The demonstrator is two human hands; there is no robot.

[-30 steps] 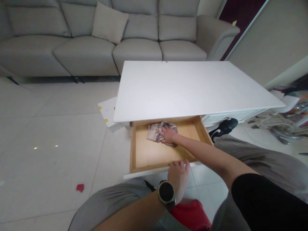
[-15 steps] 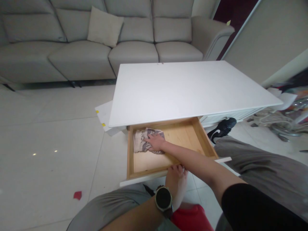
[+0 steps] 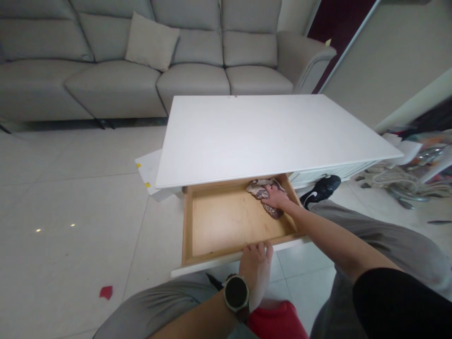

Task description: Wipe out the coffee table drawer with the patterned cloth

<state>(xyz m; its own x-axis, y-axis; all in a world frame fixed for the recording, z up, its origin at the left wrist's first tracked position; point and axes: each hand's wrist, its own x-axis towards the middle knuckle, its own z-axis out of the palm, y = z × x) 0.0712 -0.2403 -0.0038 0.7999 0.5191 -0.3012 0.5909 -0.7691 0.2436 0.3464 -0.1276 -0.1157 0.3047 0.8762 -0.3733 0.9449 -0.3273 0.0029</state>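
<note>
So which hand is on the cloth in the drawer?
The right hand presses the patterned cloth in the drawer's far right corner; the left hand, wearing a watch, rests on the drawer front.

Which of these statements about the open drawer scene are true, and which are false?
1. The right hand presses a crumpled patterned cloth in the far right corner of the light wooden drawer. True.
2. The left hand grips the cloth. False: it rests on the drawer's white front edge.
3. A black round wristwatch sits on the left wrist. True.
4. The white rectangular table top holds a stack of books. False: nothing shows on it.
</note>
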